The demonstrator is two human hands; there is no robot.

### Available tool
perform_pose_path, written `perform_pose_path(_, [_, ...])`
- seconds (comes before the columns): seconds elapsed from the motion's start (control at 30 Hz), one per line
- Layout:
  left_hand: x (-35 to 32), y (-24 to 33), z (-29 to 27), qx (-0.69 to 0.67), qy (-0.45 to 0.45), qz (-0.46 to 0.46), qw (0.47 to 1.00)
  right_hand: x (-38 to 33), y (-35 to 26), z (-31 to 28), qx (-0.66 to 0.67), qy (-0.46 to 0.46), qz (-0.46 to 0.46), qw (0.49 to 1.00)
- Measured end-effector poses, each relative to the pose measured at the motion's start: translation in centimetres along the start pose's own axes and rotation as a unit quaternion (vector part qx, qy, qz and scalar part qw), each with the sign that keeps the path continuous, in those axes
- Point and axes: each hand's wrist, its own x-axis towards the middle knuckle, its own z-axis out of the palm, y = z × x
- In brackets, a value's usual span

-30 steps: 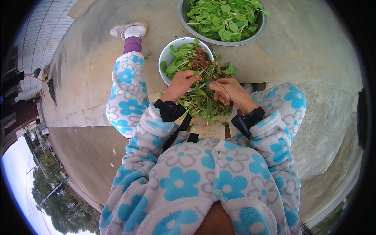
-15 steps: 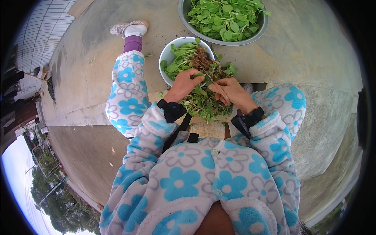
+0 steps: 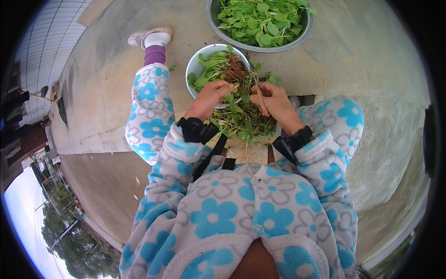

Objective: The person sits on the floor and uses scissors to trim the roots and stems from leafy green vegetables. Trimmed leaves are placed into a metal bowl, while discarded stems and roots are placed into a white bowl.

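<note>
A white basin (image 3: 190, 76) stands between my legs, holding leafy green seedlings (image 3: 214, 63) and a clump of brown roots (image 3: 235, 69). My left hand (image 3: 211, 98) is closed at its near side, thumb and fingers pinching a green sprig whose end shows at the fingertips. Just to the right, my right hand (image 3: 277, 104) is closed around a thin-bladed cutting tool (image 3: 262, 103) with a reddish-brown handle; its exact kind is unclear. The blade points away from me. Under both hands lies a tangled heap of plants (image 3: 241, 123), partly hidden by them.
A larger metal basin (image 3: 304, 39) full of loose green leaves (image 3: 260, 23) stands beyond the white one. My left foot (image 3: 151, 38) rests on the concrete floor at far left. My knees flank the heap, and a wooden surface (image 3: 248, 153) shows at its near edge.
My hands have drawn slightly apart. The tool's blade has swung from pointing toward my left hand to pointing away from me. The whole view has shifted a little.
</note>
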Motion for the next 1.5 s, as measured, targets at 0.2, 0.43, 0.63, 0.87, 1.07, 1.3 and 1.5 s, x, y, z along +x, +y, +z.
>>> perform_pose_path(0.2, [-0.9,0.8,1.3,0.088,-0.055,0.054,0.993,1.3,1.3,1.2,0.025,0.006,-0.146,0.989])
perform_pose_path(0.43, [-1.5,1.2,0.8,0.138,-0.093,0.059,0.984,2.0,1.9,2.0,-0.015,-0.035,-0.154,0.987])
perform_pose_path(0.63, [-2.5,-0.4,0.7,0.163,-0.156,0.046,0.973,1.8,0.8,0.7,-0.006,0.006,-0.081,0.997])
perform_pose_path(0.87, [-3.2,-4.3,0.3,0.261,-0.077,0.098,0.957,2.6,-2.5,0.0,0.053,0.083,-0.080,0.992])
perform_pose_path(1.07, [0.1,-4.5,-0.3,0.301,0.071,0.116,0.944,6.5,-10.6,-1.8,0.168,0.159,-0.310,0.922])
perform_pose_path(1.3, [1.7,-5.2,-0.3,0.293,0.062,0.091,0.950,1.1,-7.7,-0.5,0.089,0.077,-0.076,0.990])
perform_pose_path(1.5, [-0.5,-3.5,-1.5,0.139,0.043,0.069,0.987,-3.3,-4.7,1.2,-0.066,-0.087,0.114,0.988])
